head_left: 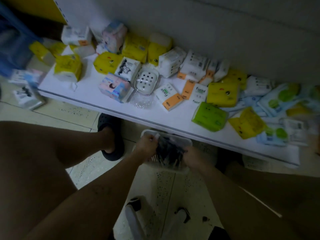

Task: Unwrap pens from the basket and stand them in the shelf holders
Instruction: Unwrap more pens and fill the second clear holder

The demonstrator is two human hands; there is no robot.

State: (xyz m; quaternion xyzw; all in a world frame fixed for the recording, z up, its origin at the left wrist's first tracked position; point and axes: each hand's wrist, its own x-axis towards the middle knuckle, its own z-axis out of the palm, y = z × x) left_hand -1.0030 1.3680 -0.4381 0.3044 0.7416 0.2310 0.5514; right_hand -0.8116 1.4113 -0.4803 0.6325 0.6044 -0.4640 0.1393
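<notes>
While left hand [147,144], right hand [192,155] curl fingers round pens [170,151] in basket [186,142] — pack [200,94] reads "Facial".

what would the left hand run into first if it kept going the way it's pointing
Probably the far rim of the basket, just beyond the left hand, which points away from the person over the pens. Past that lies the white shelf edge, though it seems higher; depth is unclear.
</notes>
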